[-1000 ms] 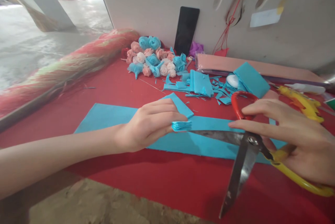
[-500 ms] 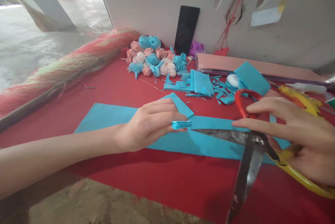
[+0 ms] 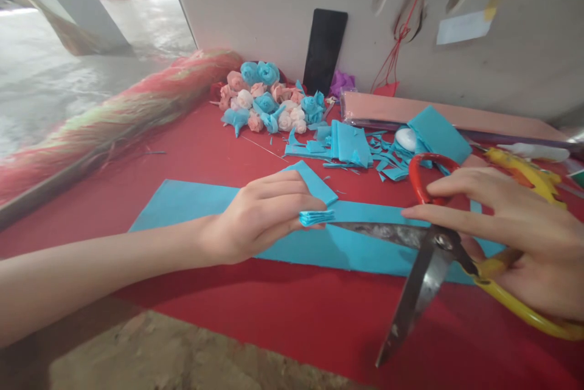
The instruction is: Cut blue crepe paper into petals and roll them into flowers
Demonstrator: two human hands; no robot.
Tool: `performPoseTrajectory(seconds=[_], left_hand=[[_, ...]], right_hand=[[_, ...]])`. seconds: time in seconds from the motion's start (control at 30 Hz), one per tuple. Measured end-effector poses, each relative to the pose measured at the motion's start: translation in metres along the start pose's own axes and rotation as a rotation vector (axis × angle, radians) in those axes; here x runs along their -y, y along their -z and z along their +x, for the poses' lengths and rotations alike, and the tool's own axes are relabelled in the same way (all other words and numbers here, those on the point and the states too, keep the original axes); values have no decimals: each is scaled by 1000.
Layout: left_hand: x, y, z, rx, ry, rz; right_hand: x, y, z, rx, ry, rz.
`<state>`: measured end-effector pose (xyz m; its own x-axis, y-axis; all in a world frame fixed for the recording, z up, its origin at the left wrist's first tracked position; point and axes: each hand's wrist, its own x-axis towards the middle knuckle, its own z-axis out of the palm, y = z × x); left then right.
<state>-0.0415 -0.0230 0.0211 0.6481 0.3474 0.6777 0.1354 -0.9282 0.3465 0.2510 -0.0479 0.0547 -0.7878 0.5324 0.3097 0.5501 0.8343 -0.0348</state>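
Note:
My left hand [image 3: 274, 210] is closed, pinching a small folded stack of blue crepe paper [image 3: 316, 218] whose layered edge sticks out to the right. In my right hand [image 3: 524, 232] are scissors [image 3: 441, 241] with one red and one yellow handle. Their blades stand wide apart, the upper tip just beside the folded stack and the lower one pointing down toward the table's front edge. Beneath both hands lies a long strip of blue paper [image 3: 191, 198]. A folded blue piece [image 3: 314, 183] lies just behind my left fingers.
Blue, pink and white paper flowers [image 3: 264, 101] are heaped at the back, near a leaning black phone [image 3: 325, 52]. Blue scraps [image 3: 351, 143], a pink paper pack [image 3: 438, 113] and a yellow glue gun [image 3: 524, 171] lie along the rear. Red-and-straw fibre [image 3: 114, 113] borders the left side.
The scissors have shifted slightly left, bringing the upper tip up against the folded stack's end. The lower blade has swung up and left a little. My left hand stays put.

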Motion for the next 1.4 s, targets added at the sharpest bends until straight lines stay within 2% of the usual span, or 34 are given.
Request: performPoseTrajectory(seconds=[1.4], left_hand=[[-1, 2, -1, 42, 35, 26]], right_hand=[[-1, 0, -3, -20, -19, -49]])
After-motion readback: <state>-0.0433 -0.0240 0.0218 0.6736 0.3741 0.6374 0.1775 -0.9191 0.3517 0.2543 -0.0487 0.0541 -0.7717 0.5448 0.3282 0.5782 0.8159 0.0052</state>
